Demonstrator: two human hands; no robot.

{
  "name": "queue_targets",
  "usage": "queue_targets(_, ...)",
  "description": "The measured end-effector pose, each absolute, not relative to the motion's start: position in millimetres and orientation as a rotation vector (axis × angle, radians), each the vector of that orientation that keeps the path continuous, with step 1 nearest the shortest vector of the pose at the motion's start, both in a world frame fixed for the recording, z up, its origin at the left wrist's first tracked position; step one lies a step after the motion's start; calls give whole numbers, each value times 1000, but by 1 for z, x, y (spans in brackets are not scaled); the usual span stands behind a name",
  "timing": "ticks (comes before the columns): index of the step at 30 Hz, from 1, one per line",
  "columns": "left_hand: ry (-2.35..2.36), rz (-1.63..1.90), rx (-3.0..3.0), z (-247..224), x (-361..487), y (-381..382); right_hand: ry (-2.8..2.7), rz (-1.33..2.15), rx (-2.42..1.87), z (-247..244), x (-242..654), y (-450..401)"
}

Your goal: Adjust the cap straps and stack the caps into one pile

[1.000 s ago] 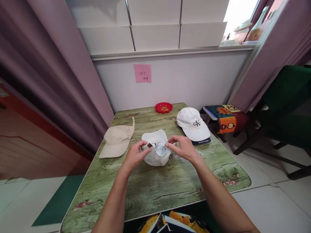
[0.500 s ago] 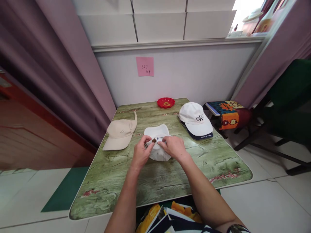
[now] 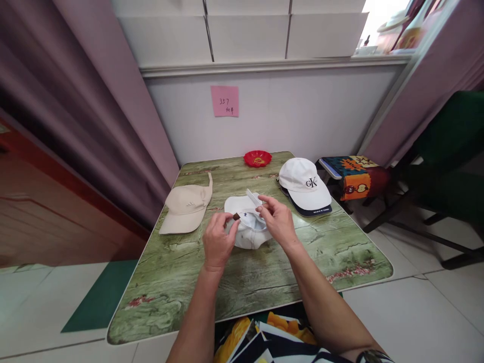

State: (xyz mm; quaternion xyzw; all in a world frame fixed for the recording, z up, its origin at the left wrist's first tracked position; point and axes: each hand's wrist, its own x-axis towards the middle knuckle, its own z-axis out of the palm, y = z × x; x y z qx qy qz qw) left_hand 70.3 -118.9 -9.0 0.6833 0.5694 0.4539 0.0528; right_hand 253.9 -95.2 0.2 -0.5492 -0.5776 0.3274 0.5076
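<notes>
A white cap (image 3: 250, 238) lies in front of me on the table, its brim pointing away and its back opening toward me. My left hand (image 3: 220, 241) is closed at the cap's left side, pinching the strap's brown end (image 3: 236, 216) between thumb and fingertips. On the other side, my right hand (image 3: 278, 221) grips the loose white strap (image 3: 252, 196), which sticks up and away from the cap. The two strap ends are apart. To the left rests a beige cap (image 3: 188, 204) with its back strap raised.
A white cap with black letters (image 3: 304, 182) sits on a dark navy cap (image 3: 310, 209) at the right. Toward the wall stands a red dish (image 3: 257, 159) on the green wood-patterned table (image 3: 170, 292). A stool with a colourful cloth (image 3: 355, 174) is beyond the right edge.
The strap at the cap's back has come apart. My right hand has lifted the white strap up and right, while my left hand stays on the brown end.
</notes>
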Motion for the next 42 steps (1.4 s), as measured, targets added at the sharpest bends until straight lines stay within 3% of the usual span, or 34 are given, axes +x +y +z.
queue_targets(5,1782,1276,1852,-13,79,-119,-1270,985,-1125,3,252,-94)
queue_targets(10,1855,1312,1615,-15,81,-116,-1422,852,-1268,4,246,-93)
queue_targets(21,1749,1253,1445,-24,78,-112,-1459,1044,-1345,-46,220,-81)
queue_targets(27,1702,1287,1416,-19,81,-114,-1549,981,-1454,-46,226,-81)
queue_targets(42,1443,1387,1404,-12,94,-121,-1411,1035,-1203,-33,219,-87)
